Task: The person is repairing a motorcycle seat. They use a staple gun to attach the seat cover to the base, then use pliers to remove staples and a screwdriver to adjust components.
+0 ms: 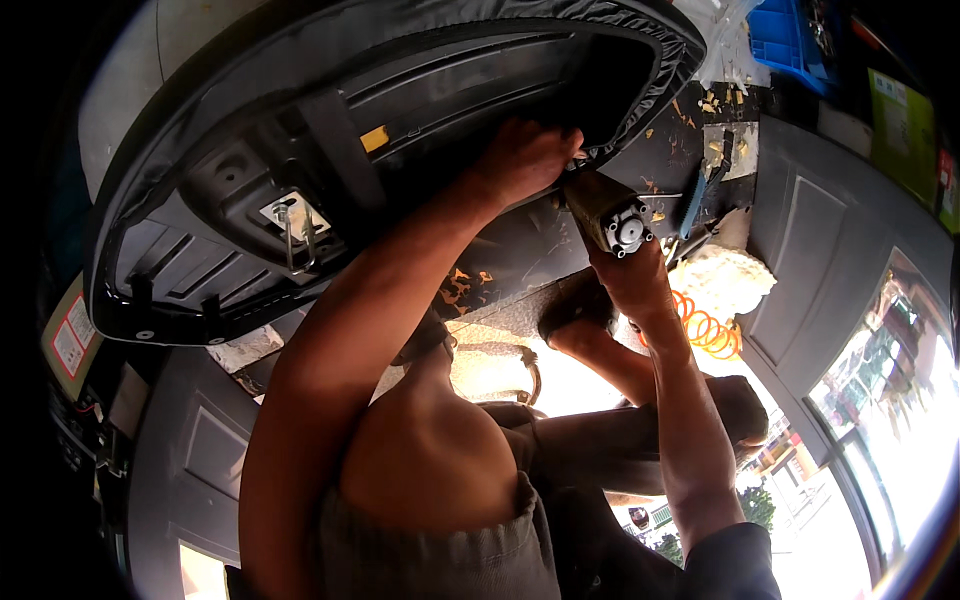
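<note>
Black vehicle seat, likely a motorbike's, rests tilted, underside facing the person, on a dark, worn surface; gathered cover edge folded in along the rim at its right end, metal latch and yellow label on the base. Right hand wraps around a stapler-like tool, grip clamped on its handle, tool's nose end at the near rim. Left hand sits on that rim right beside the nose, fingers curled; cannot tell whether that grip is clamped on the cover or just braced there. Step in hand looks like fixing the cover edge to the base, my guess from the tool and hand positions; nose contact hidden. Next move calls for the cover pulled taut, nose square on the base, left fingertips clear of it. Surface carries yellowish scraps and a blue-handled item right of the tool; blue crate beyond, upper right. Orange coiled hose lies past the right wrist, connection not visible. Grey panelled door at right, another at left, green box by the right edge, lower right blown out by daylight.
</note>
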Motion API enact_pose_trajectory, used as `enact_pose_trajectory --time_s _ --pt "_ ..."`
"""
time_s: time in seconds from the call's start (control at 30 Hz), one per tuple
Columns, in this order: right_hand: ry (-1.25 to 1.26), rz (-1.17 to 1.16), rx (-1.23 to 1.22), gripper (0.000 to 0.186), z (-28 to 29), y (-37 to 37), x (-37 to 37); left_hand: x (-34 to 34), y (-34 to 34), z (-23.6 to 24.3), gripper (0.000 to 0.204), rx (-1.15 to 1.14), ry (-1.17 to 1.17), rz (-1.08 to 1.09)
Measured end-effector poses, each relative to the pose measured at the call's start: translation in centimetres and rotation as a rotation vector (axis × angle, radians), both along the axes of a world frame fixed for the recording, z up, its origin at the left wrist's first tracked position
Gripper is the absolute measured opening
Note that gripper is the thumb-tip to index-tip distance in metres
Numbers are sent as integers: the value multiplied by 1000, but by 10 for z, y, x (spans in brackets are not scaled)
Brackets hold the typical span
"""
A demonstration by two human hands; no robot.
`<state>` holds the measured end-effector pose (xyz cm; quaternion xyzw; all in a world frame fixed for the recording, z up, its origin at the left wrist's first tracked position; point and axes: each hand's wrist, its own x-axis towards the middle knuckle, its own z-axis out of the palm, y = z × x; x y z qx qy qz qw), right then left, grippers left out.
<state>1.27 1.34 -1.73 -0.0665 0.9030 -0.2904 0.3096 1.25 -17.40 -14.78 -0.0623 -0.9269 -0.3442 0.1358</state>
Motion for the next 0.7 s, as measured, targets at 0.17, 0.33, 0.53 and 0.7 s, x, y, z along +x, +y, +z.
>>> enact_pose_trajectory --time_s 0.17,0.33,0.53,0.7 --pt "19 -85 -104 30 29 5 22 -2 -13 15 31 -5 -14 82" --pt "-21 61 42 40 37 -8 13 -1 -11 14 31 -35 -12 51" --pt "-61 42 95 42 24 -15 12 -3 -12 13 30 56 17 74" --pt "-100 38 239 38 25 -34 9 0 -12 9 26 19 -90 24"
